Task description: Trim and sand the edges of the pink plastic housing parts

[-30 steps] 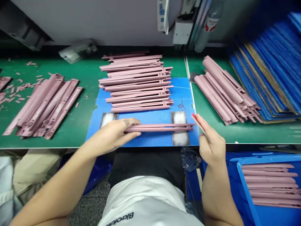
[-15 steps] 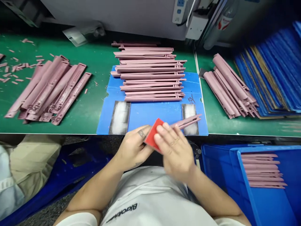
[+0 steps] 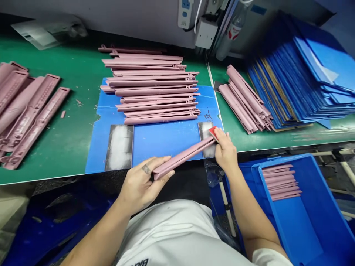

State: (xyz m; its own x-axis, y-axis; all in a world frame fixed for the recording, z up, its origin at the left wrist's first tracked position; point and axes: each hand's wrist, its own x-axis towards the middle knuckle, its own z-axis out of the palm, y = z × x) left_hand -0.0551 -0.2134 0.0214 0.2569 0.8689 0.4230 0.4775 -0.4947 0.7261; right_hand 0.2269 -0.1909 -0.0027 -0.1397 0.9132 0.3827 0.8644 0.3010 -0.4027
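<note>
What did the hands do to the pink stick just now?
The right hand moved the red pad away from the left hand, out to the far end of the pink plastic strip. The left hand still grips the strip's near end. The stacked pink strips stayed put.

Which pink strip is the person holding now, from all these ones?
The slanted pink strip held between the left hand and right hand; the others lie in piles, untouched.

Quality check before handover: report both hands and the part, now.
Left hand gripping pink plastic strip near one end. Right hand holding red pad at its far end. Stacked pink strips lie beyond, not touching.
</note>
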